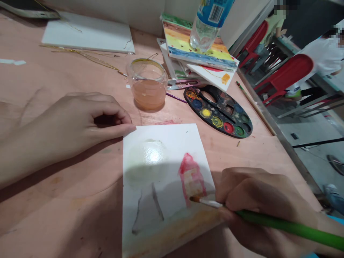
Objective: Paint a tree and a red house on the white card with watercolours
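This place is seeming to be an art classroom or shared painting studio. The right hand's [249, 204] fingers [233, 195] are holding a paintbrush [266, 221] over a painted sheet [172, 190]. Beyond the left hand's [80, 122] fingers [125, 128], a jar [149, 93] of cloudy water is standing. Beyond the right fingers, a paint palette [215, 107] is lying; farther away, people [325, 53] are sitting near red chairs [298, 68] and tables [326, 84].

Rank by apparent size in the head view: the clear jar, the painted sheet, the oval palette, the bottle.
1. Painted sheet
2. Oval palette
3. Clear jar and bottle: too alike to rank; the top edge cuts off the bottle.
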{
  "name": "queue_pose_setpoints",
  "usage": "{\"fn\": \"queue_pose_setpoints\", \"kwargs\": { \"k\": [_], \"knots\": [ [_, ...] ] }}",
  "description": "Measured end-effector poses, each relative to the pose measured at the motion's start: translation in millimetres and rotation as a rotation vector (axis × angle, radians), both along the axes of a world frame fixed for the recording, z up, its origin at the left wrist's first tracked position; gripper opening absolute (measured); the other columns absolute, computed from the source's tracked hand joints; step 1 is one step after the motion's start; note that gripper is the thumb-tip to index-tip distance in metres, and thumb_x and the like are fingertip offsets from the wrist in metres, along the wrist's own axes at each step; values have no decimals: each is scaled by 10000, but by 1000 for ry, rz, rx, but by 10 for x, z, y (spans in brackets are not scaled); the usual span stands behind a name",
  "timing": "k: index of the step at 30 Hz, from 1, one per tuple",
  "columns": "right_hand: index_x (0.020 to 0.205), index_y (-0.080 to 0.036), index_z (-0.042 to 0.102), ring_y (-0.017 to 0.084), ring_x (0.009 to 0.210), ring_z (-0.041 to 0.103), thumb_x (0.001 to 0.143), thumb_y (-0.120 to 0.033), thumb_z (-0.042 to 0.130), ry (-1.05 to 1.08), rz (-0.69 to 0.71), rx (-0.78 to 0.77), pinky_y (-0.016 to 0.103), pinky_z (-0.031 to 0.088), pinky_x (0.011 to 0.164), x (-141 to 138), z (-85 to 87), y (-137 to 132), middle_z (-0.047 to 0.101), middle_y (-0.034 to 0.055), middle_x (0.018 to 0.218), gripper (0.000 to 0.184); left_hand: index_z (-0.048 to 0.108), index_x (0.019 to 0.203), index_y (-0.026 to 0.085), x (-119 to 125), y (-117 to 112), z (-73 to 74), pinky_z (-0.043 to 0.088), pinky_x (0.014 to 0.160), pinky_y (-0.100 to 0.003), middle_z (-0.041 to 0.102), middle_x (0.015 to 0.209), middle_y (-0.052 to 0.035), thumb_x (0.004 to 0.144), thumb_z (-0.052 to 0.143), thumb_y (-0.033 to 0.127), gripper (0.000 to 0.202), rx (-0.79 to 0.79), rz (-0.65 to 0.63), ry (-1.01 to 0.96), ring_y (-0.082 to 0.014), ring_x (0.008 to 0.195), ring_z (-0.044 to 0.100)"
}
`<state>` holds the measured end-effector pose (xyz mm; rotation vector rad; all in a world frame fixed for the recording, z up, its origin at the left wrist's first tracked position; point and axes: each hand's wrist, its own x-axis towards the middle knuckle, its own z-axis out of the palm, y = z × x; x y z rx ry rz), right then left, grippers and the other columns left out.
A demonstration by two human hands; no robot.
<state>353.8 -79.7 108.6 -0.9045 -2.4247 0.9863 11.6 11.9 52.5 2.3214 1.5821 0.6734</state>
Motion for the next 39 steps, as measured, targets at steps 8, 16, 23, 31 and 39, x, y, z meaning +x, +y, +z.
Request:
{"fn": "queue_pose_setpoints", "kwargs": {
  "k": [8,16,23,31,39],
  "knots": [
    [874,-242,478,126,681,707,932,-77,571,-43,-57,38,217,493,572,5,7,8,714,-2,775,198,748,775,285,-12,-4,-19,451,722,-364,764,822,-2,870,551,690,459,-12,-2,6,-229,764,666],
    [855,-239,495,127,635,695,920,-77,572,-47,-79,25,216,509,545,-24,-22,-3,709,-2,738,191,742,772,285,-11,-11,-10,432,705,-349,763,806,17,868,548,703,470,-4,10,7,-209,751,654],
    [888,-239,512,152,713,722,962,-109,590,-37,-98,4,239,527,602,-39,-76,7,723,16,792,168,746,771,293,-10,-10,-13,446,711,-358,767,813,17,865,558,681,441,1,10,-5,-218,758,664],
    [897,-240,547,111,622,669,934,-137,628,-55,-186,19,206,487,549,-5,-62,-16,713,-24,768,136,747,769,285,-7,-16,-3,441,696,-353,761,799,21,860,574,670,432,3,-9,-7,-208,734,658],
    [866,-238,541,96,580,652,906,-110,605,-16,-194,70,187,466,503,-51,-102,-28,712,-31,736,148,731,770,275,13,-30,5,412,693,-339,743,791,22,875,537,719,495,-6,9,-2,-197,723,636]
  ]
}}
